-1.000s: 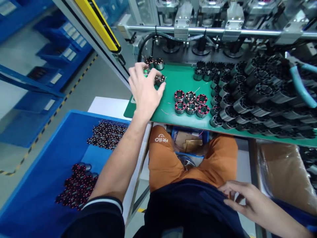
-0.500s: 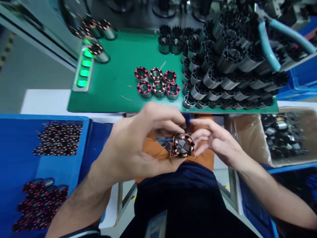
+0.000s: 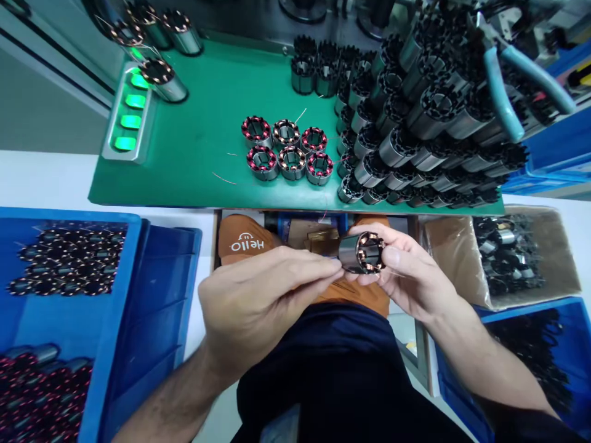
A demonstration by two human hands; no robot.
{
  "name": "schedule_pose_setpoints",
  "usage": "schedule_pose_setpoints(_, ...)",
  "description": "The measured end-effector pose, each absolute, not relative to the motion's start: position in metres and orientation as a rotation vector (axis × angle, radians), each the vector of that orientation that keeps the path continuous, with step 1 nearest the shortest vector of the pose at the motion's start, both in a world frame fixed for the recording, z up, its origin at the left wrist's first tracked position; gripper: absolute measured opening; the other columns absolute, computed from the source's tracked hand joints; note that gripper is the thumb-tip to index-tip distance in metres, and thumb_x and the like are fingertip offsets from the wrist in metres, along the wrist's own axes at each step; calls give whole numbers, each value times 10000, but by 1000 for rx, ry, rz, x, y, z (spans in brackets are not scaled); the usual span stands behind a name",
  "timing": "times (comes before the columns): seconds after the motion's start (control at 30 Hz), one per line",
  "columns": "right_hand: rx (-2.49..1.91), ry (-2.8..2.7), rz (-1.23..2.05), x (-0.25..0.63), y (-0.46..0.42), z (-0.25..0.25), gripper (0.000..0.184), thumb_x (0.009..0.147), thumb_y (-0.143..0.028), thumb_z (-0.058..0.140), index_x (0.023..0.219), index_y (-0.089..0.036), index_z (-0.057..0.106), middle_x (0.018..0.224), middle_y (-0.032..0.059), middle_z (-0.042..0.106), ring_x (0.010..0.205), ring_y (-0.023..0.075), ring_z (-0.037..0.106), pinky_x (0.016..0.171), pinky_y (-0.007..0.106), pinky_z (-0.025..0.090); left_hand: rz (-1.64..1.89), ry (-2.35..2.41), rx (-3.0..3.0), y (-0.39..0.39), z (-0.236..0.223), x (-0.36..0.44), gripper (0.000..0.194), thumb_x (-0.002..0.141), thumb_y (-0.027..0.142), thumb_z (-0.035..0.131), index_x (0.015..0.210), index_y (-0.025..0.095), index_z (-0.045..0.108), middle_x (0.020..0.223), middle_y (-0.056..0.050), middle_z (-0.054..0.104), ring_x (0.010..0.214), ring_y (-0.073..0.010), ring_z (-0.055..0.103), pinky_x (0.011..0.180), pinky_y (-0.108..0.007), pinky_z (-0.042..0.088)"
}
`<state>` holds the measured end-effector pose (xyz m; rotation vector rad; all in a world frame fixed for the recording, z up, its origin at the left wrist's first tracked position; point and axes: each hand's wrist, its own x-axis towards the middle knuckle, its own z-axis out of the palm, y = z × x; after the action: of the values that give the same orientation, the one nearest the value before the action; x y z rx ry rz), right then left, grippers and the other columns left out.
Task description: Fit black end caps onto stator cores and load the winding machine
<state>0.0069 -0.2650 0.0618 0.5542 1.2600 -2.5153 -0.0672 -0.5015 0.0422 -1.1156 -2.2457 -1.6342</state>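
My right hand (image 3: 415, 271) is wrapped round a motor stator (image 3: 351, 252), a steel cylinder with copper windings at its right end. The stator lies tilted on its side above my lap. My left hand (image 3: 263, 301) has its fingers pressed together, their tips at the stator's left end. What those fingertips pinch, if anything, is hidden. On the green mat (image 3: 198, 123) ahead stand several wound stators (image 3: 292, 161) in two short rows, some with red windings and some with copper. Stacked bare stator cores (image 3: 397, 144) fill the mat's right side.
Blue-handled pliers (image 3: 503, 92) lie over the stacked cores. A strip of green-lit buttons (image 3: 132, 121) sits at the mat's left, near more copper-wound stators (image 3: 164, 80). A blue bin (image 3: 122, 295) holds wound stators at left. A cardboard box (image 3: 561, 246) of metal parts is at right.
The stator has passed from my left hand into my right and turned onto its side. My left fingers have come together at its left end. The view has shifted slightly.
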Motion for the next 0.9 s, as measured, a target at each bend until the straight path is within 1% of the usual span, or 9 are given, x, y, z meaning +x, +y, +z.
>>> schedule_pose_setpoints(0.13,593,1259,-2491,10,-267,63,530,875,-484,1137,1226,-214,845,994,46,892,803,186,915,817,240,786,-1793,-2280,-1097,-500,36,-67,209,1056,118,967,1158,283,888,1101,29,961,944,-182,953,891,-262,810)
schedule_pose_setpoints(0.17,592,1241,-2495,11,-267,62,513,881,-476,1133,1211,-213,840,992,41,887,801,178,912,820,229,781,-1933,-2286,-1041,-498,34,-66,256,1020,135,1011,1196,279,894,1121,22,963,943,-184,955,905,-256,813)
schedule_pose_setpoints(0.27,587,1181,-2529,13,-268,58,462,892,-425,1127,1181,-215,834,996,24,871,784,142,888,821,198,765,-2379,-2168,-851,-492,25,-62,596,890,122,1111,1423,304,914,1262,-4,973,970,-197,970,940,-245,824)
schedule_pose_setpoints(0.33,603,1187,-2536,15,-270,55,473,869,-407,1137,1175,-222,826,1010,17,862,773,129,861,816,204,762,-2453,-2073,-812,-488,21,-61,619,876,55,1086,1413,328,946,1227,9,977,951,-187,965,928,-241,822)
schedule_pose_setpoints(0.47,634,1301,-2529,18,-272,52,523,838,-427,1158,1179,-246,805,1010,9,859,788,141,850,835,240,766,-2312,-2092,-828,-485,20,-62,437,895,14,1051,1207,313,987,1095,30,973,916,-173,939,895,-277,802)
schedule_pose_setpoints(0.57,580,1330,-2566,21,-275,51,457,891,-380,1133,1218,-270,833,962,-17,857,773,122,845,923,248,771,-2246,-2147,-820,-485,22,-62,304,934,63,1054,1113,295,973,1067,12,966,899,-188,927,871,-326,795)
schedule_pose_setpoints(0.7,537,1331,-2618,22,-276,49,373,933,-339,1111,1219,-278,878,989,-25,893,777,97,855,946,227,768,-2163,-2163,-945,-489,22,-65,191,993,84,1011,1030,249,920,1001,-8,937,908,-178,901,879,-304,757)
schedule_pose_setpoints(0.83,584,1542,-2613,25,-266,48,396,922,-414,1115,1219,-300,878,1003,-1,917,814,194,915,903,346,811,-1808,-2304,-1096,-505,3,-72,179,1056,52,913,1082,227,890,1071,-22,936,996,-179,896,966,-301,710)
schedule_pose_setpoints(0.9,580,1717,-2600,28,-260,49,393,925,-434,1114,1222,-313,887,1000,14,927,887,240,947,922,388,816,-1629,-2477,-1131,-514,-12,-75,154,1082,75,869,1078,228,892,1066,-13,934,979,-187,894,942,-309,692)
